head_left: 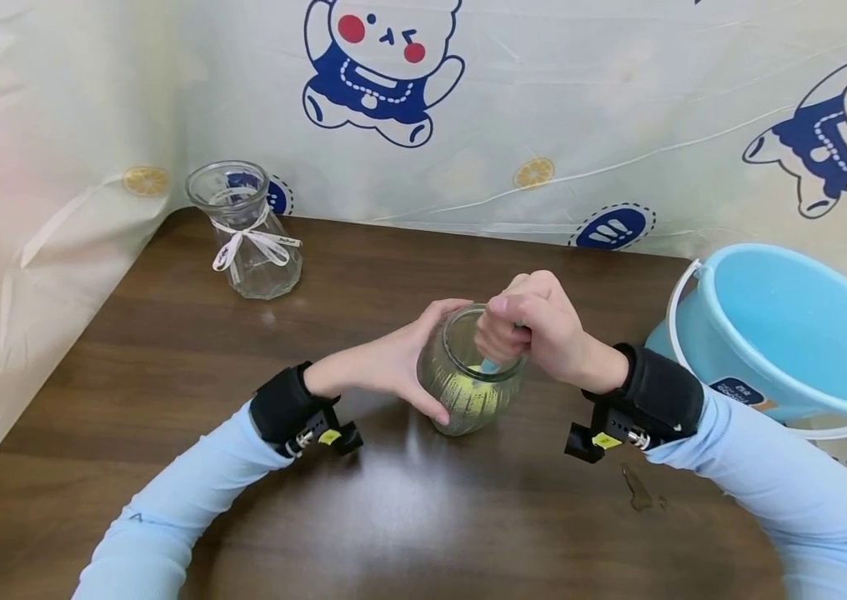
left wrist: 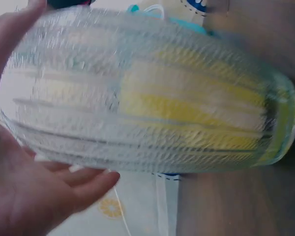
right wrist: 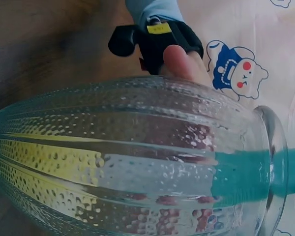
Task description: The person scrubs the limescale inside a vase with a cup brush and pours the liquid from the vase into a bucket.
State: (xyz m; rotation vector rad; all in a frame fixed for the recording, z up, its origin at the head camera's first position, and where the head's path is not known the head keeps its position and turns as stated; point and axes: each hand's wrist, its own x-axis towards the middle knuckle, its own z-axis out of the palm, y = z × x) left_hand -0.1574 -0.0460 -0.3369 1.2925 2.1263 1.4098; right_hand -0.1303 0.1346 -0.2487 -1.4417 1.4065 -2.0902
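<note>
Handle [right wrist: 241,176] through glass [right wrist: 137,162]; right wrist only

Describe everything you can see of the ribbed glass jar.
The clear, ribbed glass jar is dimpled and bulging, with an open, rounded rim. It stands roughly upright on the brown wood-look table. The person's left grip curves around its side; the right grip holds a teal-handled, yellow-ended tool inside it.
</note>
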